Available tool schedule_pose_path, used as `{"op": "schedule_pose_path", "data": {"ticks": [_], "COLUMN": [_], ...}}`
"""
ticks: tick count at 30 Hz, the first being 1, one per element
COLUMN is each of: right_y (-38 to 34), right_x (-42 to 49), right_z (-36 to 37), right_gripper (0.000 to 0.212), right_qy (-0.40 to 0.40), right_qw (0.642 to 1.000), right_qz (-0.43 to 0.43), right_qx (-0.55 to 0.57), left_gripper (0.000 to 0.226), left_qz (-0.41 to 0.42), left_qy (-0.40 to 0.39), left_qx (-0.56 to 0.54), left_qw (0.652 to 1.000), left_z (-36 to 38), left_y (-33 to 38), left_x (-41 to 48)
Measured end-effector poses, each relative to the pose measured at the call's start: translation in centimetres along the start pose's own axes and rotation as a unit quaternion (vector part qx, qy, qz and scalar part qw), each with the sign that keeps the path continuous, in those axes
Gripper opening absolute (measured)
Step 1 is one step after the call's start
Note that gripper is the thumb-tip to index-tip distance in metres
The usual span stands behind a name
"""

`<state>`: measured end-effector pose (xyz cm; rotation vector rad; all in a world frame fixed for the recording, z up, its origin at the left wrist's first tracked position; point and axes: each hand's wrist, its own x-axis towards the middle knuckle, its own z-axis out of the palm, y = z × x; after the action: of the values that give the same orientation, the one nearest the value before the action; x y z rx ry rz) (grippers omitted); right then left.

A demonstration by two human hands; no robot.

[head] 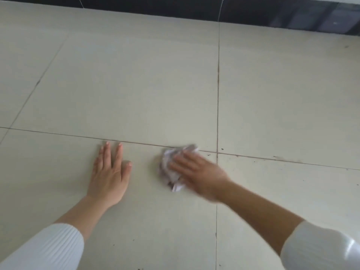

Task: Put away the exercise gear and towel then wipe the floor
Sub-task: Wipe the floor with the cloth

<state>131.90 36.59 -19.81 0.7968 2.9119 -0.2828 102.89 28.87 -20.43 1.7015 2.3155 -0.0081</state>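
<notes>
A crumpled white cloth (169,168) lies on the pale tiled floor (136,84) near a tile joint. My right hand (200,176) presses down on the cloth, fingers spread over it, and looks blurred from motion. My left hand (111,172) rests flat on the floor to the left of the cloth, fingers apart, holding nothing. No exercise gear or towel is in view.
A dark baseboard (253,10) runs along the far edge of the floor. Small dark specks of dirt (222,149) sit near the grout lines at right and along the bottom. Grout lines cross just right of the cloth.
</notes>
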Motion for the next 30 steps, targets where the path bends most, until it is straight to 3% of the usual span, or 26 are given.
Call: {"op": "schedule_pose_path", "data": {"ticks": [2, 5, 7, 8, 10, 13, 15, 19, 23, 25, 26, 30], "right_y": [5.3, 11.1, 11.6, 10.8, 8.2, 2.0, -2.8, -9.6, -8.8, -5.6, -3.6, 4.4], "right_x": [0.4, 0.6, 1.5, 2.4, 5.0, 8.2, 8.6, 5.6, 3.3, 3.6, 3.8, 4.3], "right_z": [-0.9, -2.8, -3.8, -4.1, -3.6, -2.1, -1.4, 0.0, -0.2, -0.4, -0.6, -2.5], "right_gripper": [0.063, 0.061, 0.056, 0.056, 0.056, 0.065, 0.062, 0.059, 0.05, 0.047, 0.048, 0.054], "right_qy": [0.041, 0.052, 0.049, 0.046, 0.054, 0.039, 0.02, -0.019, -0.028, -0.003, 0.006, 0.051], "right_qw": [0.982, 0.909, 0.858, 0.851, 0.882, 0.958, 0.982, 0.998, 0.975, 0.976, 0.983, 0.995], "right_qz": [0.179, 0.402, 0.488, 0.497, 0.446, 0.268, 0.173, -0.033, -0.211, -0.217, -0.181, 0.083], "right_qx": [0.046, 0.102, 0.152, 0.161, 0.143, 0.097, 0.076, 0.044, 0.055, 0.025, 0.004, 0.002], "left_gripper": [0.078, 0.08, 0.081, 0.08, 0.079, 0.07, 0.063, 0.058, 0.055, 0.055, 0.055, 0.053], "left_qz": [-0.004, 0.011, 0.007, 0.009, 0.018, 0.014, 0.01, 0.02, 0.011, 0.005, 0.007, -0.002], "left_qy": [0.01, 0.011, -0.003, -0.003, -0.001, 0.008, 0.038, 0.081, 0.086, 0.085, 0.088, 0.095], "left_qx": [-0.027, -0.023, -0.031, -0.034, -0.037, -0.065, -0.085, -0.083, -0.08, -0.083, -0.081, -0.077], "left_qw": [1.0, 1.0, 0.999, 0.999, 0.999, 0.998, 0.996, 0.993, 0.993, 0.993, 0.993, 0.993], "left_z": [-0.4, -0.6, -0.9, -1.0, -1.4, -1.9, -2.2, -2.2, -1.8, -1.7, -1.7, -1.7], "left_y": [0.4, 0.0, -0.2, -0.3, -0.3, -0.4, -0.4, 0.0, 0.2, 0.0, -0.1, 0.3], "left_x": [-0.3, -0.2, -0.1, -0.2, -0.2, 0.1, 0.5, 1.0, 0.4, 0.3, 0.3, 0.1]}}
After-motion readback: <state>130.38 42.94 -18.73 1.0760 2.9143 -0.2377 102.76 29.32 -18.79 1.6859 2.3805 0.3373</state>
